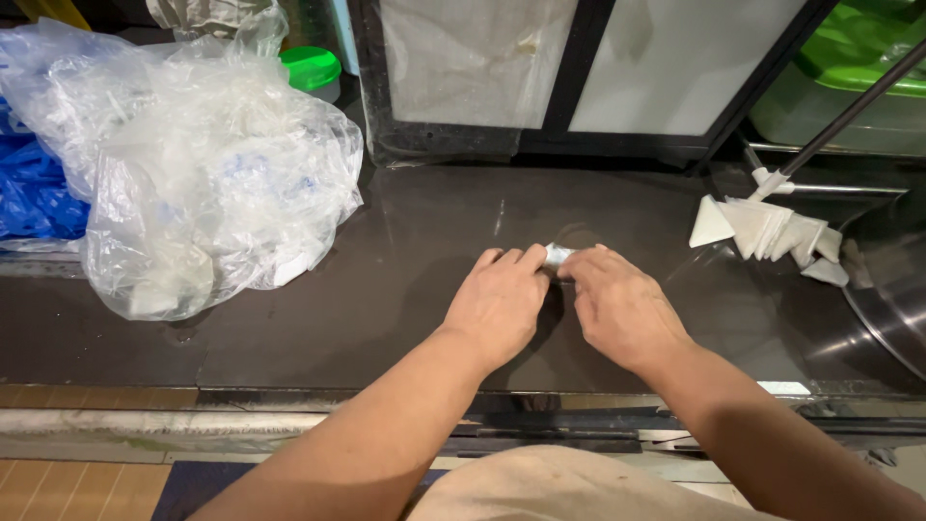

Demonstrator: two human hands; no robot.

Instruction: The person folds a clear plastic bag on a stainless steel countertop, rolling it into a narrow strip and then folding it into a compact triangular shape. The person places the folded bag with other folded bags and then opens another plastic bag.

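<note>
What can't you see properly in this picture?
- Head view: the small white piece is mostly covered by the left hand and right hand.
- The metal bowl is cut off by the right edge.
- The contents of the plastic bag are blurred by crumpled film.

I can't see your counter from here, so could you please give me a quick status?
Left hand and right hand pinching small white piece on dark counter. Folded white triangles stacked right. Plastic bags left, apart.

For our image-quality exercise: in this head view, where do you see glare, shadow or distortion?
Head view: glare streaks the dark counter and the metal bowl rim; soft shadow sits under the left hand and right hand; wide-angle bending curves the counter's front edge; the clear plastic bags shine pale.
</note>
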